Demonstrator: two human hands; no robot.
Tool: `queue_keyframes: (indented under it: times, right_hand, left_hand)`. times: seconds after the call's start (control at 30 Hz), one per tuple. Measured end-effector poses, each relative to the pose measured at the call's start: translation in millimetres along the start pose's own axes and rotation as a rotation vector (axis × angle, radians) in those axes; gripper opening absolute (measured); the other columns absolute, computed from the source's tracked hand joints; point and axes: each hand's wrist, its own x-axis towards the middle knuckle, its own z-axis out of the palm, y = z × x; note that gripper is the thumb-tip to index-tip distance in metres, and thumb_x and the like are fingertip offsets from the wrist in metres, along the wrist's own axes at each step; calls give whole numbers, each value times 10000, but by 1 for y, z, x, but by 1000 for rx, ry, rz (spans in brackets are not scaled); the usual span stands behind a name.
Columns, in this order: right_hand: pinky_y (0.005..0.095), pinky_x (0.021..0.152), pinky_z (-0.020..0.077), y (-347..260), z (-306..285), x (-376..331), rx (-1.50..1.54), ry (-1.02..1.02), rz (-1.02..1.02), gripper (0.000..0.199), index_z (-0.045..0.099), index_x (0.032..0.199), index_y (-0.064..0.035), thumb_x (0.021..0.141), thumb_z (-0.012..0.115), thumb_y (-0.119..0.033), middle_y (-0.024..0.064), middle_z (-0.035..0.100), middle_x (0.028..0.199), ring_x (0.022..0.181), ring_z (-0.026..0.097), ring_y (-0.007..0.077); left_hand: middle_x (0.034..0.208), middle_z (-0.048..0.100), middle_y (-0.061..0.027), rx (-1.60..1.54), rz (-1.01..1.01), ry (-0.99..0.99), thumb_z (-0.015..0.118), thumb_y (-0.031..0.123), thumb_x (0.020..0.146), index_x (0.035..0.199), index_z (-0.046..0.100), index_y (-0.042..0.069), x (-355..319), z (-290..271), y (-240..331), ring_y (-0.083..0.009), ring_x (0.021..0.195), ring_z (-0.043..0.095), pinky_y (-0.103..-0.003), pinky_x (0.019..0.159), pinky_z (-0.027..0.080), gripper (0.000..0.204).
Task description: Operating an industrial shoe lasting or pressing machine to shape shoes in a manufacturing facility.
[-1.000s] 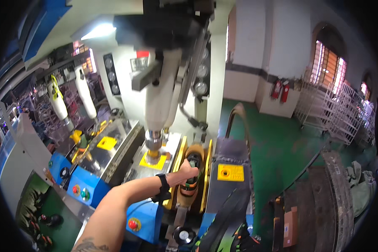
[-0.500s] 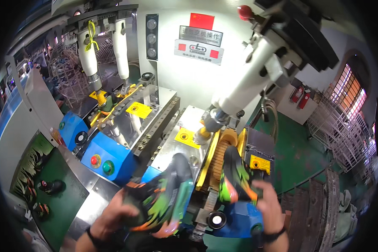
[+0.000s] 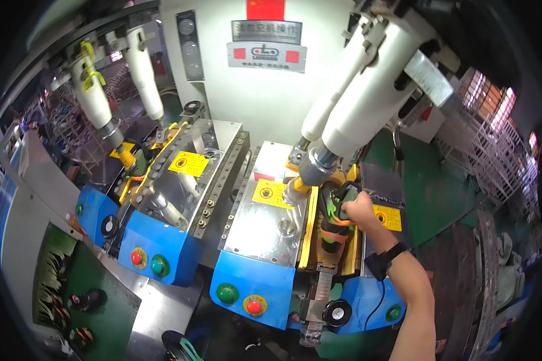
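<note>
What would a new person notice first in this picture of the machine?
Probably the big white cylinder slanting down at upper right, and under it the right hand pressing a dark shoe with orange and green parts in the yellow-edged slot. At the lower front, blue panels carry green and red buttons.

Dark shoe [image 3: 334, 219], orange-green trim, lying lengthwise in press channel, possibly sole up.

From my head-worn fisheye I look steeply down and forward onto the twin-station press machine [image 3: 265, 198], close enough that its blue control boxes [image 3: 253, 292] fill the lower centre. My right forearm enters from the lower right edge. Straight edges bow toward the dark rim. Only this single view is on hand.
</note>
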Motion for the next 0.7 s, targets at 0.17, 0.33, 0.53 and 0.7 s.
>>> queue_keyframes:
  times: [0.17,0.33,0.53,0.7]
  right_hand:
    - [499,851,458,20,39,-26,-272,346,-338,423,387,1096,81,721,554,-26,324,569,985,949,556,503]
    - [491,930,427,48,40,-6,-271,297,-415,523,316,1140,132,693,545,-16,387,478,1073,1029,500,528]
    - [507,871,453,22,34,-20,-251,273,-160,503,383,1134,84,702,585,-77,365,531,1059,1015,542,497]
    - [487,949,432,-21,58,-112,-471,409,-602,543,421,1233,64,754,626,-85,287,536,1124,1085,524,442]
  left_hand:
    - [1056,618,-131,46,-51,20,618,-32,627,1205,500,4,14,11,-13,-253,947,637,-369,874,531,591]
    - [1041,621,-131,72,-105,-10,607,-31,632,1185,509,1,28,25,-30,-254,933,639,-370,861,535,562]
    - [1023,625,-131,61,-110,-92,595,-30,639,1162,520,-2,20,-21,-20,-255,916,642,-371,846,539,529]
    - [981,624,-122,-4,-46,-71,563,-42,648,1110,534,-5,34,-97,-11,-246,870,642,-365,807,547,463]
